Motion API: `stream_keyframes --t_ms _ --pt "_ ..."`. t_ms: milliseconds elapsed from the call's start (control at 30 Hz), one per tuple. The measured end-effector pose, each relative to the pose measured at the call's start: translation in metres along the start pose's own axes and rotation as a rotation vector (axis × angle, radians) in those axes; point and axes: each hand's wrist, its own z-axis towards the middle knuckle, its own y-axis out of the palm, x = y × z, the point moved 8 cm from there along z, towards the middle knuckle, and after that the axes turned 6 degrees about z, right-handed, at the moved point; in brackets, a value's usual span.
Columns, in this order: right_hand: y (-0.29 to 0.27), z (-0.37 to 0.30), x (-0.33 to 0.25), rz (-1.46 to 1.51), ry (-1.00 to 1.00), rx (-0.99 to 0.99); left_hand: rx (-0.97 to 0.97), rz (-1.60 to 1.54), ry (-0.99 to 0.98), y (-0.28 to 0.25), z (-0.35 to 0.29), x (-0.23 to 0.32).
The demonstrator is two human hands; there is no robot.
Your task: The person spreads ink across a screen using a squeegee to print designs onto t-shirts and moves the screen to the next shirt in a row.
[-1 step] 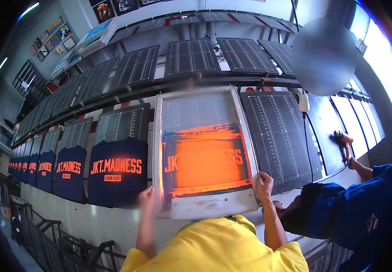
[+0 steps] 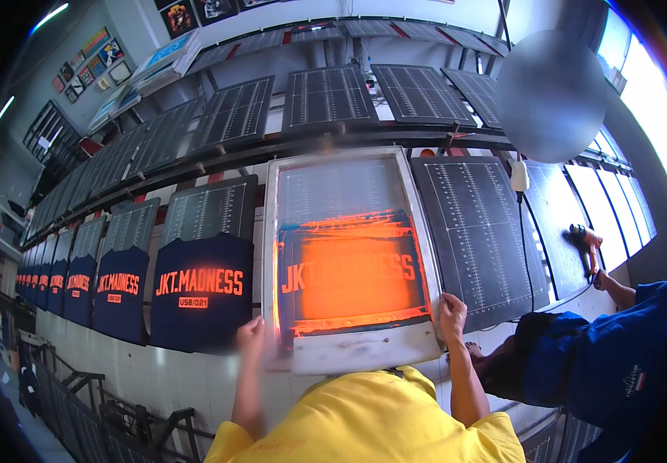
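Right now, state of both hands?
Left hand: fingers curled closed, no held object visible, beside the screen frame.
Right hand: fingers closed at the frame's right edge; can't tell whether it's gripping.

Navy cloth shirts (image 2: 202, 324) lie left of the white-framed rectangular mesh screen (image 2: 364, 353), a black rectangular board (image 2: 478, 231) right, a dark rail (image 2: 391, 136) behind
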Motion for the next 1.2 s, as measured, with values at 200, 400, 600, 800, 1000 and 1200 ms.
stream_keyframes --t_ms 200,400,600,800,1000,1200 --pt "0.005 0.003 0.003 -0.006 -0.035 0.023 0.106 -0.038 0.159 -0.006 -0.004 -0.010" --pt "0.004 0.004 0.000 -0.148 -0.081 -0.012 0.174 -0.015 0.295 -0.005 0.002 0.008" --pt "0.005 0.008 -0.002 -0.134 0.030 -0.186 0.188 0.028 0.192 -0.017 -0.026 0.028" --pt "-0.011 -0.002 0.012 -0.244 -0.185 -0.237 0.023 -0.032 0.072 -0.025 -0.073 0.019" --pt "-0.024 -0.020 0.018 -0.316 -0.140 -0.205 0.189 -0.075 0.223 -0.022 -0.077 0.012" --pt "-0.012 -0.013 0.020 -0.072 -0.027 -0.186 0.285 -0.042 0.250 -0.021 -0.064 0.002"
